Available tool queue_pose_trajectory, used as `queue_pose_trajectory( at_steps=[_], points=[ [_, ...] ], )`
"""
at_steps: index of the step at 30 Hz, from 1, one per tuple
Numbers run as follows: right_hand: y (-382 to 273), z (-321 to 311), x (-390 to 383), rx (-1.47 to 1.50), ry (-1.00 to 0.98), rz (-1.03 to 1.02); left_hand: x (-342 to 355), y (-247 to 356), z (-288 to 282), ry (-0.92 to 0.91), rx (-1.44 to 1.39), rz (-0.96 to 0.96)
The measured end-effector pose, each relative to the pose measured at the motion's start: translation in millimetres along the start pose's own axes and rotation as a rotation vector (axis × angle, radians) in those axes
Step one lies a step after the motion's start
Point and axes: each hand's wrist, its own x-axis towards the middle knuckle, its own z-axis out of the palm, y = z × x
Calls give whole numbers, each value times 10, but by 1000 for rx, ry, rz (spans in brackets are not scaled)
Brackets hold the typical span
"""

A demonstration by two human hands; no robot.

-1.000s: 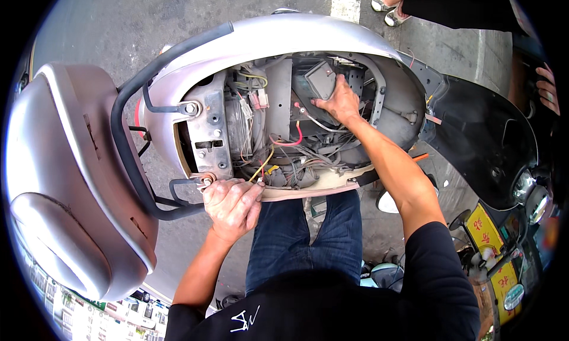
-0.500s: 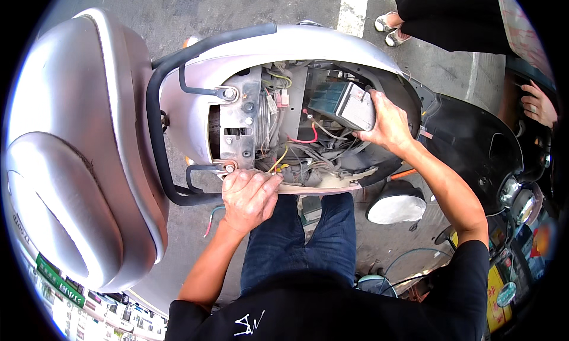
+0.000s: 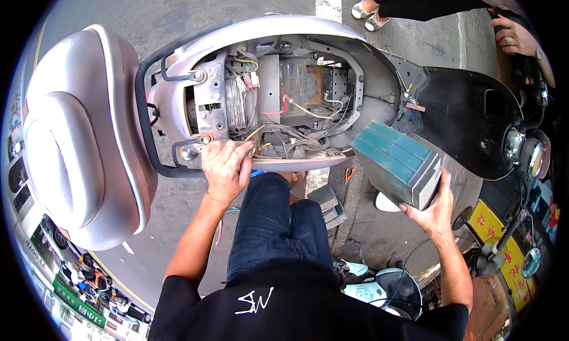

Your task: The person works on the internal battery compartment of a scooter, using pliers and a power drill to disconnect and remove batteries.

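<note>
My right hand [image 3: 435,210] grips one end of a teal and grey block-shaped battery [image 3: 394,157]. The battery is in the air, tilted, just right of the scooter's open body, over its near edge. My left hand [image 3: 227,170] is closed on the near rim of the silver scooter body [image 3: 308,164], beside the rear rail mount. Inside the uncovered compartment a bare, partly rusty metal bay [image 3: 299,86] shows. Loose wires [image 3: 296,140] lie along its near side, and a red lead [image 3: 276,111] crosses its left part.
A silver top case [image 3: 65,169] and a dark grab rail [image 3: 144,98] flank the left. Another grey battery [image 3: 326,203] rests on the ground by my legs. At upper right are another person's hand [image 3: 515,37] and shoes [image 3: 364,12]. A bucket [image 3: 409,281] stands lower right.
My right hand has lifted the battery up out of the scooter's compartment and toward the near right. My left hand stays on the rim. The view has shifted somewhat.
</note>
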Motion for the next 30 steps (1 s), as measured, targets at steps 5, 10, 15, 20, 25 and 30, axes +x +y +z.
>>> queue_pose_trajectory(
  at_steps=[5,10,15,20,25,30],
  points=[
    [667,532,-1068,178,24,307,-8,34,39,-3,112,72],
    [1600,1608,-2221,385,112,612,64,257,247,-18,226,160],
    [2338,3038,-3181,383,215,904,-109,158,249,-7,193,91],
    [2632,4247,-4142,583,295,1271,-107,37,264,-73,280,142],
    [2780,5293,-4701,716,379,1613,69,-195,286,58,146,-113],
    [2942,5844,-4893,765,467,1803,206,-161,366,-11,72,-105]
  ],
)
